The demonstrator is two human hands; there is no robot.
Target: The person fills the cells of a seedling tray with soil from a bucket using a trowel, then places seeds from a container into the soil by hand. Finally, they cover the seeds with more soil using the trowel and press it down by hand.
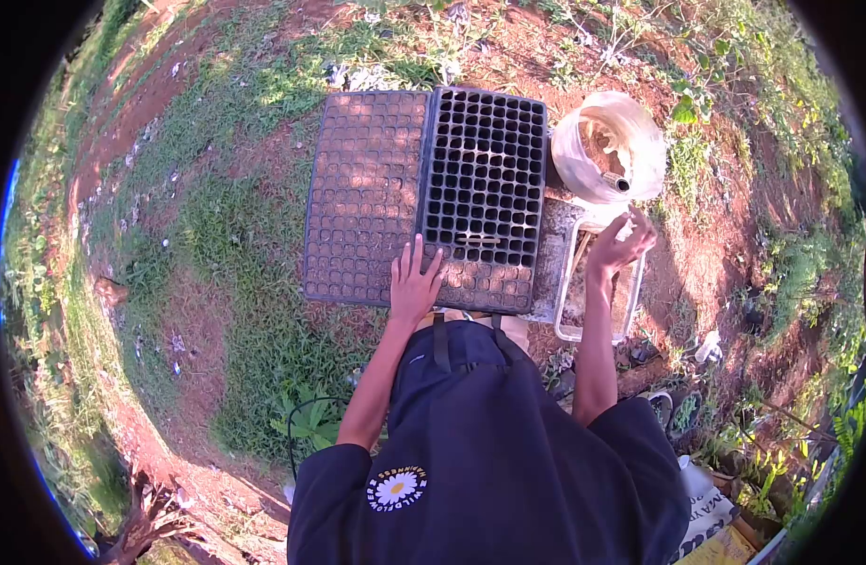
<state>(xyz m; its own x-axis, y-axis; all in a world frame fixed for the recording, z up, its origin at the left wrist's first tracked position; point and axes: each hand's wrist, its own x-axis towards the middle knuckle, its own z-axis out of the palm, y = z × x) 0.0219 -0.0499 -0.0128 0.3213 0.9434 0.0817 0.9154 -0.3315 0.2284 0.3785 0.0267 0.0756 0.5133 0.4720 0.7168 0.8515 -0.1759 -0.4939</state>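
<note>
Two black seedling trays lie side by side in front of me. The left seedling tray has its cells filled with brown soil. In the right seedling tray most cells look dark and hollow, while the nearest rows hold soil. A thin light stick rests across its cells. My left hand lies flat with fingers spread where the trays meet. Over a white rectangular basin my right hand is raised, its fingers bent together around something pale that I cannot make out. Just beyond stands a whitish round bucket.
A small tube-like piece shows inside the bucket. Grass and reddish soil surround the trays. A printed sack lies at the lower right, and woody roots show at the lower left.
</note>
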